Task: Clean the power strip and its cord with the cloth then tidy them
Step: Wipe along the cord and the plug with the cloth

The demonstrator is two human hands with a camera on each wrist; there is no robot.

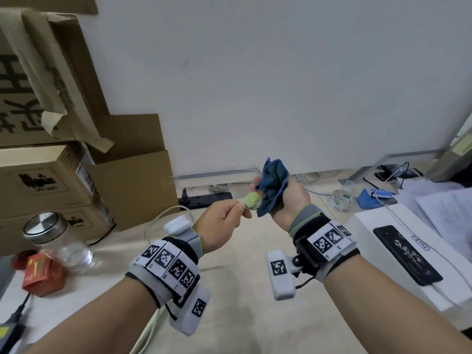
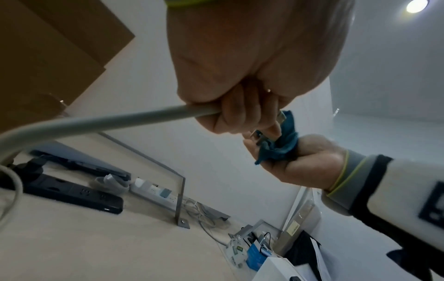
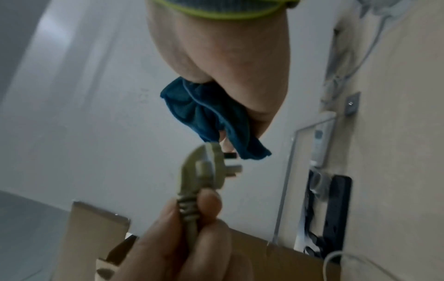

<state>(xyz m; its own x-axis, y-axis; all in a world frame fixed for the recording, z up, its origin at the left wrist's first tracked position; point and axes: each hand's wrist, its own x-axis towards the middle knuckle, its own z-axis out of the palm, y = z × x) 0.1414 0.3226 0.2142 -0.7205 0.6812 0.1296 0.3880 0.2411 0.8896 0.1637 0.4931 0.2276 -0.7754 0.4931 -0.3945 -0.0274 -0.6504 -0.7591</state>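
My left hand [image 1: 224,221] pinches the pale grey cord [image 2: 96,119] just behind its plug [image 1: 251,201], held up over the table. The plug [image 3: 204,171] points its metal prongs at the blue cloth [image 1: 274,190]. My right hand [image 1: 293,203] grips that bunched cloth [image 3: 209,114] and holds it against the prongs. The cord [image 1: 153,223] loops down to the left and runs off below the left arm. The strip's own body does not show in any view.
A black power strip [image 1: 207,199] lies by the wall behind my hands. Cardboard boxes [image 1: 51,175] stack at left, with a glass jar [image 1: 58,238] and a red box [image 1: 42,274] before them. A white box [image 1: 378,226] carrying a phone sits at right.
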